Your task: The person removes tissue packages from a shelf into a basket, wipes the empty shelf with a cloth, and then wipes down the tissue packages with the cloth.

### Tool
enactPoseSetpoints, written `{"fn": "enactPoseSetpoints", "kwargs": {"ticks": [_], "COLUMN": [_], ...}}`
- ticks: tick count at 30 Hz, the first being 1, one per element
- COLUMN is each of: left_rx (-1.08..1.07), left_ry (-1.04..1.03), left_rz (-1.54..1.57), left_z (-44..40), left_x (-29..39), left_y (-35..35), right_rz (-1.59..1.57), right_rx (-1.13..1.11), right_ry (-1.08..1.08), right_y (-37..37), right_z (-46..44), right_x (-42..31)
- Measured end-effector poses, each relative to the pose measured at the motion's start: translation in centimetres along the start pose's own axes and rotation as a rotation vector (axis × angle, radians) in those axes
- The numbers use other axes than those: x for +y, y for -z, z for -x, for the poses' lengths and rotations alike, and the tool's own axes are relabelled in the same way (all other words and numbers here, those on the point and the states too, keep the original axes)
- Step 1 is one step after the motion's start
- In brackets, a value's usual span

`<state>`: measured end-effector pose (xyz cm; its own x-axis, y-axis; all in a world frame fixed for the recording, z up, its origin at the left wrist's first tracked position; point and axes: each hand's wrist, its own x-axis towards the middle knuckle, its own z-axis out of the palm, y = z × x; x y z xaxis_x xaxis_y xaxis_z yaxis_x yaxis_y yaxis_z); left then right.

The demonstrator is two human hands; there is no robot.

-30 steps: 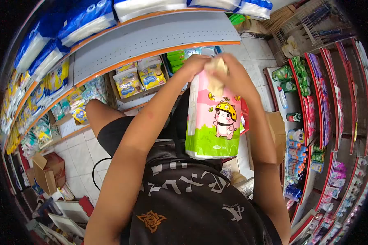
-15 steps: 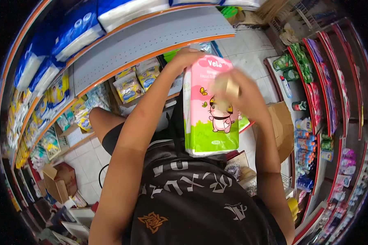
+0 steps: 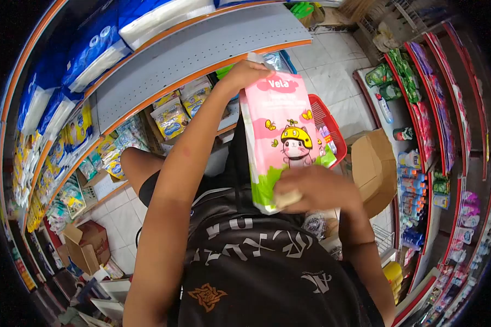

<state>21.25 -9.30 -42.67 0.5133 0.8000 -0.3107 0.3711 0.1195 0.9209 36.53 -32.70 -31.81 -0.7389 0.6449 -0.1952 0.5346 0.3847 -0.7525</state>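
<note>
A tall pink and green plastic pack of Vela facial tissue (image 3: 278, 109), printed with a cartoon cat in a yellow helmet, stands tilted in front of my body. My left hand (image 3: 246, 76) grips its top left corner, the fingers closed over the upper edge. Against the pack's lower front lies my right hand (image 3: 322, 188), blurred by motion. Its fingers are closed round a small beige cloth (image 3: 287, 200), possibly a sponge; the blur hides its exact kind. The lower right of the pack is hidden behind this hand.
A grey perforated shelf (image 3: 202, 52) with an orange edge runs ahead. Blue and white packs (image 3: 95, 57) stand at upper left. Right of the pack are a red basket (image 3: 341, 136) and an open cardboard box (image 3: 373, 169). Red-edged shelves (image 3: 423, 131) hold bottles and pouches.
My right hand has moved down the front of the pack, from the upper right to its lower end, with the beige cloth. My left hand stays at the top corner.
</note>
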Motion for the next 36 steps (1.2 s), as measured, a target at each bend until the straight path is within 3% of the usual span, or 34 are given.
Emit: {"fn": "enactPoseSetpoints", "kwargs": {"ticks": [1,3,5,7,8,10,11,12,13,14,16,17,19,21,22,25,28,30,32,33,36], "left_rx": [0.006,-0.050,-0.108,-0.084,-0.039,0.007,0.001,-0.004,-0.004,0.022,0.007,-0.016,-0.006,-0.114,-0.181,-0.212,-0.240,-0.240,-0.203,-0.163,-0.041], "left_ry": [0.019,-0.034,-0.079,-0.049,-0.008,0.035,0.022,0.014,0.008,0.011,0.032,0.035,0.022,0.046,0.005,0.046,0.031,0.055,0.049,0.055,0.057], "left_rz": [0.010,-0.010,-0.113,-0.200,-0.172,-0.144,-0.057,0.034,0.127,0.120,0.142,0.159,0.138,0.269,0.310,0.331,0.288,0.234,0.204,0.173,0.170], "left_z": [-0.1,-1.1,-0.9,-0.8,-1.1,-1.7,-1.8,-1.6,-1.3,-0.7,-0.4,-0.5,-0.2,-0.9,-0.8,-1.0,-1.7,-2.0,-1.8,-1.7,-2.2], "left_x": [0.4,0.5,1.5,2.5,2.1,1.1,0.3,-0.5,-1.3,-1.0,-1.6,-1.5,-1.3,-2.2,-2.3,-1.5,-1.1,-0.9,-0.8,-1.1,-3.4], "left_y": [0.0,0.0,-0.3,-0.6,-0.6,-0.4,0.0,0.2,0.4,0.8,1.4,1.8,1.8,2.1,2.4,3.1,4.2,4.9,4.8,4.8,5.0], "right_rz": [-0.099,-0.203,-0.123,0.110,0.113,0.266,0.646,0.479,0.444,0.168,0.065,-0.064,-0.400,-0.457,-0.422,-0.010,0.146,0.393,0.424,0.390,0.264], "right_rx": [0.002,0.447,0.885,1.072,1.076,0.784,0.580,0.619,0.416,0.413,-0.129,-0.251,-0.247,0.339,0.627,0.963,0.928,0.717,0.712,0.425,0.214], "right_ry": [0.040,-0.105,-0.191,-0.170,-0.168,-0.009,-0.183,-0.140,-0.100,0.011,0.044,0.131,0.096,0.041,-0.112,-0.155,-0.070,-0.139,-0.252,-0.323,-0.143], "right_y": [1.6,4.1,7.0,7.7,6.5,4.9,2.7,0.7,-0.1,-2.4,-2.4,-2.5,0.0,3.2,4.9,9.0,9.2,6.8,3.0,2.3,-2.0], "right_z": [-0.2,-1.4,-4.5,-7.7,-8.6,-10.1,-9.5,-8.5,-6.8,-4.8,-2.1,-1.0,0.3,0.1,-0.8,-5.7,-9.9,-11.7,-10.3,-8.9,-4.6], "right_x": [1.8,4.0,5.7,9.5,10.9,11.2,9.3,7.0,4.4,3.2,-1.6,-1.3,1.0,3.0,3.2,8.8,11.8,12.6,8.1,4.5,0.1]}}
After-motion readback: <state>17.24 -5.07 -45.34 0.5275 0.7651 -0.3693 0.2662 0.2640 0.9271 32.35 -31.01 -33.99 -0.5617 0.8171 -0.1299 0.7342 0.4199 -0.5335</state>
